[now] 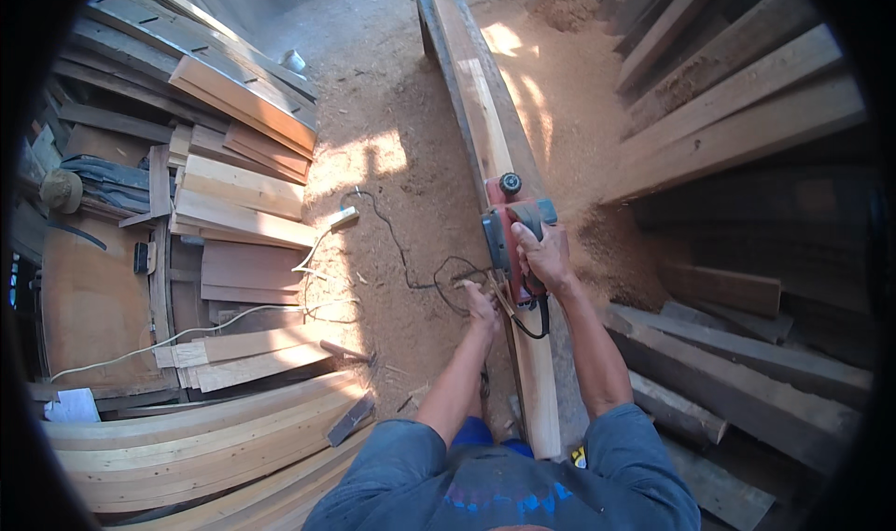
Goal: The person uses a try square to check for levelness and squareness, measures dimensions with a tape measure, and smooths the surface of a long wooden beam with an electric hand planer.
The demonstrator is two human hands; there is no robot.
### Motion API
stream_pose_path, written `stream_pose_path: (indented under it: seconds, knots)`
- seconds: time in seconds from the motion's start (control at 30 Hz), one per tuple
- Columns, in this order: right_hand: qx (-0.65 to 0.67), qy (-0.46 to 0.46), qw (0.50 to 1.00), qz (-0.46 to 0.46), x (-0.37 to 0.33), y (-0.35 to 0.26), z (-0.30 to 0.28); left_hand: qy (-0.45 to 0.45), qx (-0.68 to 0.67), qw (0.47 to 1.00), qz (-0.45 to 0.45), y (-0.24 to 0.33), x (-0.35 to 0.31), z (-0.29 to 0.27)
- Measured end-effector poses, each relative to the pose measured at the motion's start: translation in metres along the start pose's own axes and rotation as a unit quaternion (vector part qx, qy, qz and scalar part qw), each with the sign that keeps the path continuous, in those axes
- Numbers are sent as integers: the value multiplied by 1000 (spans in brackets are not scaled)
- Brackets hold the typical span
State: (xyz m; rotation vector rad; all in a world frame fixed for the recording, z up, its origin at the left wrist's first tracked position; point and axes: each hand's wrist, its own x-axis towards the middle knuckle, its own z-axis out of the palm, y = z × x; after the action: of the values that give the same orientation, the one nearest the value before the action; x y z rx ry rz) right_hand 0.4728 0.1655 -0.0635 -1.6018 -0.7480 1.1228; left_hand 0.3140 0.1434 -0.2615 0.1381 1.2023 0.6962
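My right hand (549, 254) is wrapped round the rear handle of a red and dark electric planer (504, 242) with a black front knob. The planer rests on a long, pale wooden board (536, 382), which lies lengthwise on a narrow bench (571, 382). Left of the planer, my left hand (481, 303) is closed at the board's edge, where the planer's black power cord (403, 260) loops past it. The cord seems to be in its fingers, though they are small and partly hidden. From there it trails over the floor to a pale socket block (343, 218).
Sawdust covers the floor (392, 316). Stacked boards (247, 195) and long planks (205, 438) line the left side. Heavy timbers (737, 139) lean at the upper right, with more beams (737, 363) lower down. A white cable (187, 333) runs across the left side.
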Motion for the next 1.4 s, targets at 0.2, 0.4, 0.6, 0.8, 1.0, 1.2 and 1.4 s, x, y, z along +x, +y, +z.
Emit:
stream_pose_path:
  seconds: [0.2, 0.4, 0.6, 0.8, 1.0, 1.2, 1.4]
  knots:
    - [-94, -39, 993, 53, -233, 82, -27, -14, -67, 988, -140, -18, -67, -113]
    - [-62, -12, 996, 67, -306, 106, -21, 22, 58, 975, -213, -74, -115, -228]
    - [-78, -14, 997, 1, -155, 54, -10, 98, 139, 979, -115, -53, -106, -253]
    - [-140, 24, 989, -39, 36, -37, 5, -7, 166, 986, -28, -6, -91, -229]
    - [30, -28, 999, 13, 81, -14, -9, -34, 352, 934, 46, 1, -103, -197]
    - [-38, -28, 998, 30, -46, -16, -3, -52, 626, 776, 55, -31, -121, -261]
    - [-112, -24, 991, 63, -219, 82, -47, -142, 746, 651, -7, -77, -173, -251]
